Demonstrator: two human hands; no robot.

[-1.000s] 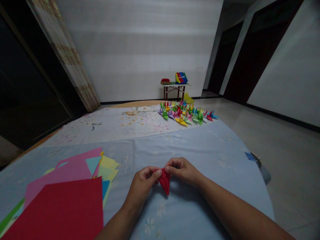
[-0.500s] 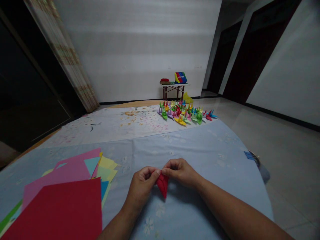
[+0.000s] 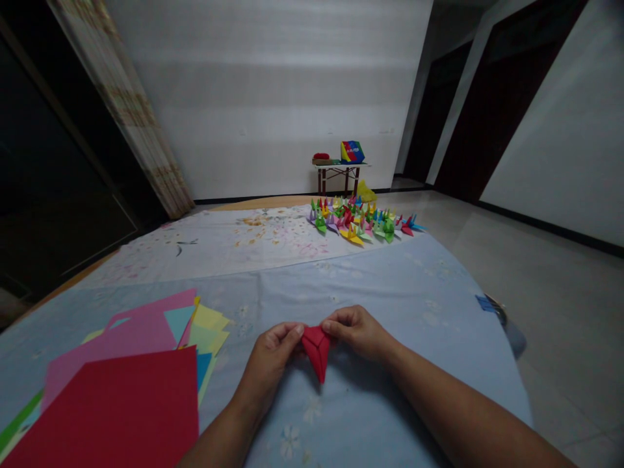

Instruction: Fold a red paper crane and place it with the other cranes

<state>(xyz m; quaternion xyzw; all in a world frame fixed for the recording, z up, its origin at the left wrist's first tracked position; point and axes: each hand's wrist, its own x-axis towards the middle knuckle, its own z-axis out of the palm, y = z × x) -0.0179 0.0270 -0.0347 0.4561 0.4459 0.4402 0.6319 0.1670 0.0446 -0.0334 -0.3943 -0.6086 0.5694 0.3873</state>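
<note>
Red folded paper [image 3: 316, 344] now wider, coloured sheets [image 3: 127, 390] at left, cranes [image 3: 349, 216] beyond.

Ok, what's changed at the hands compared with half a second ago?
The left hand and right hand have drawn apart, and the top of the red folded paper between them now spreads wider, showing more of its creases. Nothing was let go: both hands keep their pinch on its upper edge. The loose paper sheets and the folded cranes stayed put.
</note>
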